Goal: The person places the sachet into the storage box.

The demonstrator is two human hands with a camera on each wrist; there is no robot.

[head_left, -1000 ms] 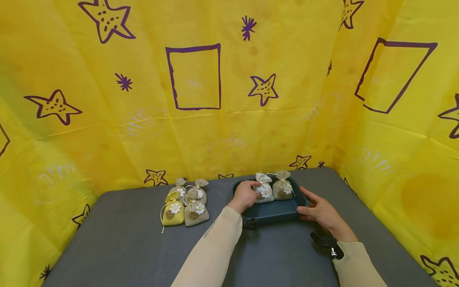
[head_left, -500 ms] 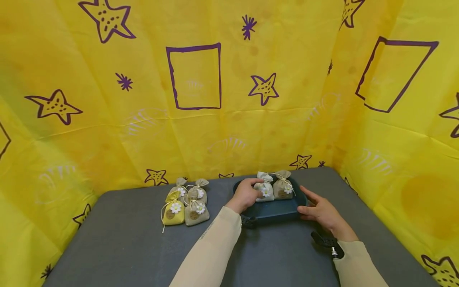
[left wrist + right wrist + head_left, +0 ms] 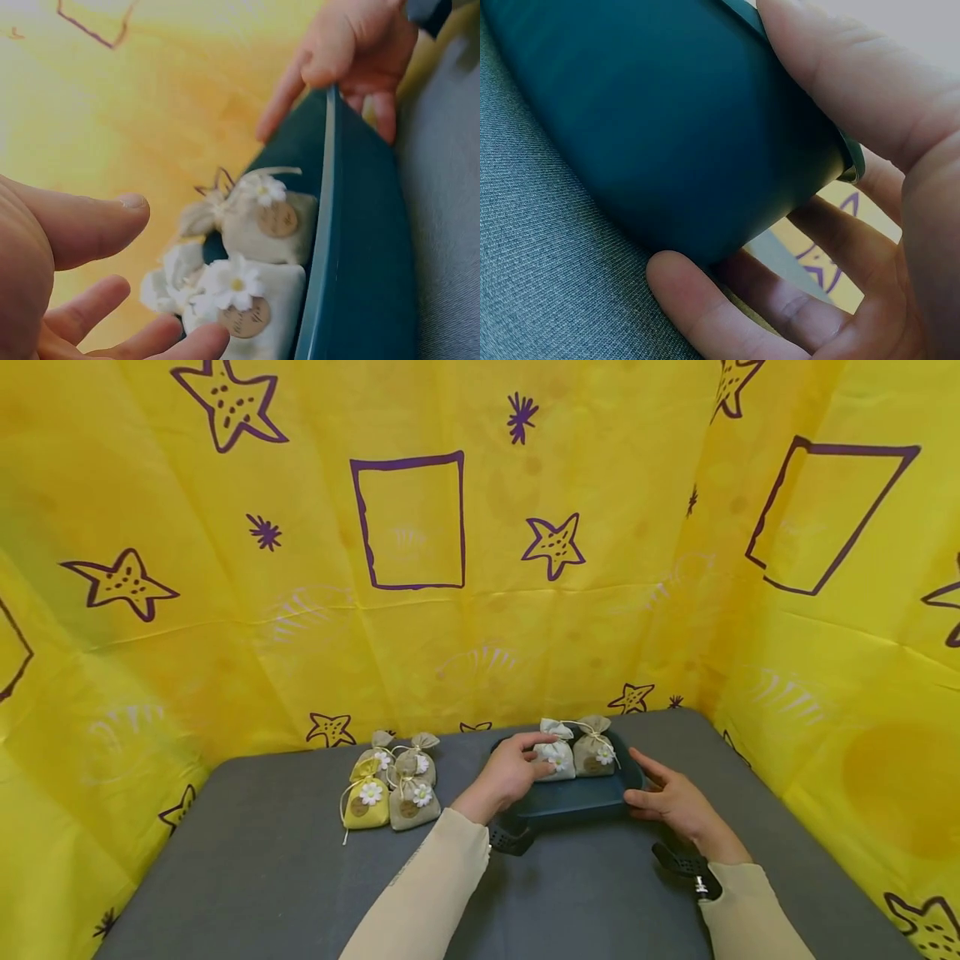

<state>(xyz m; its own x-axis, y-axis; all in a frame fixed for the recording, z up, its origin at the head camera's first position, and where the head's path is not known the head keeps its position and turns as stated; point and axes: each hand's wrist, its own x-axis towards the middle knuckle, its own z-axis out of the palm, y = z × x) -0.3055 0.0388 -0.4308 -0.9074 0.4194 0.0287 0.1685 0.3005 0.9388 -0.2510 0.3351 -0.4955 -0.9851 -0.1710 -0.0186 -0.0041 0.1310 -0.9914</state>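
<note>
A dark blue tray (image 3: pixel 577 802) lies on the grey table and carries two small sachets with daisy trims. The white sachet (image 3: pixel 557 753) stands left of the beige sachet (image 3: pixel 595 753), and they touch. My left hand (image 3: pixel 512 772) hovers just left of the white sachet with thumb and fingers spread. In the left wrist view those fingers (image 3: pixel 82 225) hold nothing, and the white sachet (image 3: pixel 259 304) and beige sachet (image 3: pixel 277 225) sit beyond them. My right hand (image 3: pixel 671 802) grips the tray's right end, thumb (image 3: pixel 855 82) over the rim of the tray (image 3: pixel 667 127) and fingers below.
Several more sachets stand in a cluster on the table to the left, a yellow one (image 3: pixel 366 803) and a grey one (image 3: pixel 412 803) in front. Yellow cloth walls (image 3: pixel 225 652) with purple stars close in the back and both sides.
My left hand has let go of the white sachet and drawn back slightly toward me. The sachet now stands against the beige one. The right hand has stayed on the tray.
</note>
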